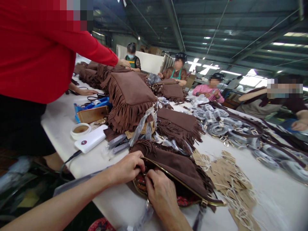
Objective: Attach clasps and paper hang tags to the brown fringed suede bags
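A brown fringed bag [173, 163] lies on the white table with its gold zipper open and a red patterned lining showing. My left hand [131, 166] is closed at the upper left end of the opening, pinching the zipper edge. Beside it my right hand [161, 186] reaches into the mouth of the bag, its fingers bent at the inner edge. The fingertips of the right hand are partly hidden, and what they hold cannot be made out.
Stacked fringed bags [131, 88] stand beyond. Paper tags with strings [228, 176] lie right, wrapped straps [216, 128] farther back. At left are a white power bank [91, 139], a round tin [80, 130] and a phone [92, 115]. A person in red [36, 57] leans over the table; several others sit beyond.
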The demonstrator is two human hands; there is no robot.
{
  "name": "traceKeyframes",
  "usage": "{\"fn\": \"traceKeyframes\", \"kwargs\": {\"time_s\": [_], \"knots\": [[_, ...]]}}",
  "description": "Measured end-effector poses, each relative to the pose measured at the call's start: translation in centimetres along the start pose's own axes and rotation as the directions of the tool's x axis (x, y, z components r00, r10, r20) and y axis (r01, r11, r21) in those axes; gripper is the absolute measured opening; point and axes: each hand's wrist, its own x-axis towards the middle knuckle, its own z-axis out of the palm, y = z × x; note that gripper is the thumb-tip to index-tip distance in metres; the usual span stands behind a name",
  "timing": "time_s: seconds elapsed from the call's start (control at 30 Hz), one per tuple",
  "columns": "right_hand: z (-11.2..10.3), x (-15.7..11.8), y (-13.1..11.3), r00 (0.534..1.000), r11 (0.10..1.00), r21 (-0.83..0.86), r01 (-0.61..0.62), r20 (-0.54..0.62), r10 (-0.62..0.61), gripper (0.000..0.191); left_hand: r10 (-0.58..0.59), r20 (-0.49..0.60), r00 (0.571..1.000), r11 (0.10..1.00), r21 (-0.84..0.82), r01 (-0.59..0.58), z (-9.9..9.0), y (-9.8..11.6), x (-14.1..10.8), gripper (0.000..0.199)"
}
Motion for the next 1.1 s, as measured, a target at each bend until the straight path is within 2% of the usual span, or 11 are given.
{"fn": "traceKeyframes", "kwargs": {"time_s": [0.2, 0.3, 0.37, 0.43, 0.53, 0.67, 0.77, 0.83, 0.93, 1.03, 1.1], "knots": [[-0.2, 0.4, -0.4, 0.999, 0.999, 0.045, -0.014, 0.033, 0.013, 0.019, -0.021, 0.021, 1.000, 0.993, 0.121, 0.018, 0.8, -0.1, 0.0, 0.018], [-1.2, 0.6, 0.3, 0.994, 0.973, 0.226, -0.040, 0.103, 0.017, 0.020, -0.021, 0.039, 0.999, 0.994, 0.111, 0.016, 0.2, 0.4, -0.1, 0.017], [-2.3, 0.6, 1.3, 0.978, 0.902, 0.422, -0.094, 0.209, 0.004, 0.015, -0.022, 0.062, 0.998, 0.999, 0.048, 0.019, -0.7, 1.1, -0.2, 0.016], [-3.6, 0.3, 2.6, 0.934, 0.796, 0.578, -0.182, 0.355, -0.044, 0.006, -0.016, 0.075, 0.997, 1.000, 0.011, 0.015, -1.6, 2.0, -0.3, 0.016], [-5.5, -0.5, 4.1, 0.854, 0.714, 0.637, -0.293, 0.510, -0.105, 0.017, 0.031, 0.045, 0.998, 0.997, 0.072, -0.035, -2.4, 3.6, -0.7, 0.017], [-7.1, -1.5, 4.9, 0.822, 0.659, 0.668, -0.346, 0.554, -0.130, 0.028, 0.105, -0.090, 0.990, 0.942, 0.330, -0.070, -2.0, 5.7, -1.3, 0.020], [-7.1, -1.5, 4.9, 0.845, 0.452, 0.798, -0.399, 0.512, -0.158, 0.024, 0.145, -0.100, 0.984, 0.896, 0.435, -0.088, -0.7, 6.5, -2.1, 0.018], [-6.7, -1.2, 4.8, 0.883, 0.317, 0.858, -0.404, 0.457, -0.111, 0.015, 0.151, -0.040, 0.988, 0.916, 0.382, -0.125, 0.4, 7.0, -2.6, 0.019], [-6.1, -0.6, 4.2, 0.925, 0.180, 0.913, -0.366, 0.378, -0.032, 0.024, 0.126, 0.006, 0.992, 0.984, 0.130, -0.126, 1.6, 7.8, -3.0, 0.021], [-5.4, -0.1, 3.7, 0.950, 0.067, 0.948, -0.312, 0.311, 0.025, 0.035, 0.016, -0.044, 0.999, 0.989, -0.147, -0.022, 1.9, 8.4, -2.8, 0.015], [-4.6, -0.1, 3.8, 0.959, 0.011, 0.959, -0.282, 0.281, 0.030, 0.039, -0.075, -0.002, 0.997, 0.960, -0.272, 0.071, 2.0, 8.3, -2.5, 0.014]]}}
